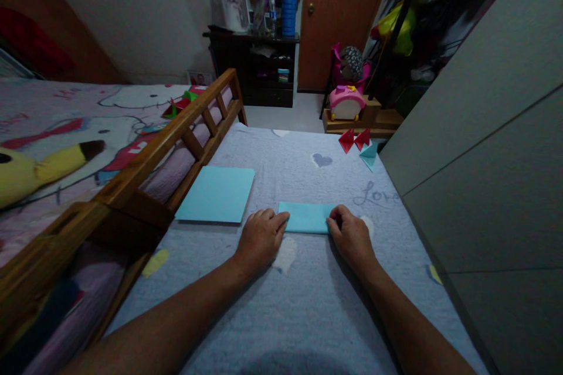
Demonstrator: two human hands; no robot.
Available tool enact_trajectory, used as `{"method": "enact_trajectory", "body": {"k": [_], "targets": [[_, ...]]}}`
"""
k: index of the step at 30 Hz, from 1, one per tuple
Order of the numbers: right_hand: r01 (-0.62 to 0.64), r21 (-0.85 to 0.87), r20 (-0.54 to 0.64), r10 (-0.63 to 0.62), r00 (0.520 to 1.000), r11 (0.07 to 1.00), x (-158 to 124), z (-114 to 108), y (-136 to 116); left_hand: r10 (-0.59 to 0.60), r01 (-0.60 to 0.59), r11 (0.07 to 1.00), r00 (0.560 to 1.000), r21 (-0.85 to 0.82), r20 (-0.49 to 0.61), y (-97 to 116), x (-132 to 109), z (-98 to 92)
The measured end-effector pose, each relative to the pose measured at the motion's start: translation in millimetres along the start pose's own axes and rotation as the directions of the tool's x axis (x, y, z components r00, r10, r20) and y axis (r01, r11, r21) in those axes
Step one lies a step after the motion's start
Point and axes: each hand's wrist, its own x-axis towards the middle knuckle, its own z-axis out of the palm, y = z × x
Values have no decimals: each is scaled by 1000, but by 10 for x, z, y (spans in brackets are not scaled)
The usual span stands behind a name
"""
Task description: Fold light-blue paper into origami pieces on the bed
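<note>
Left hand (259, 240), fingers curled, pins the 9 o'clock end of the folded paper (305, 218). Right hand (352, 237) pinches its 3 o'clock end. A spare blue sheet (216, 193) sits at 10 o'clock.

home bedroom | beds (308, 304) | plush toy (26, 173) | wardrobe (484, 129) | door (338, 12)

Our left hand (259, 238) and our right hand (352, 238) on the ends of a folded blue paper (307, 217), grey blanket (308, 310) under it

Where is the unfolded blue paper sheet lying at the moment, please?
In the head view, the blue sheet lies flat on the grey bedspread, just beyond and left of the left hand, beside the wooden bed rail.
</note>
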Motion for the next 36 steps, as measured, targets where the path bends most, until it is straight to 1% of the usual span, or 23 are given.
{"method": "enact_trajectory", "body": {"k": [6,15,21,24,27,29,33,36], "targets": [[-7,18,17,7,1000,1000,-4,6,14,-5,2,997,999,77,33,19,3,-5],[14,37,-2,-14,1000,999,-11,2,16,-17,13,995,999,102,42,39,5,-27],[22,64,-11,-21,1000,998,-18,0,17,25,-27,987,1000,160,19,73,10,-42],[45,74,-15,-44,999,996,-19,1,21,84,-71,975,995,210,-57,75,5,-15],[54,70,-13,-54,998,996,-17,8,22,178,-150,967,976,205,-126,48,0,34],[54,61,-10,-54,999,997,-15,13,21,249,-227,959,961,168,-124,23,4,58],[50,36,-11,-50,999,998,-12,22,19,398,-394,917,915,62,-69,-15,34,75],[52,23,-13,-51,999,998,-7,32,28,454,-455,890,889,1,-49,-33,54,78]]}}
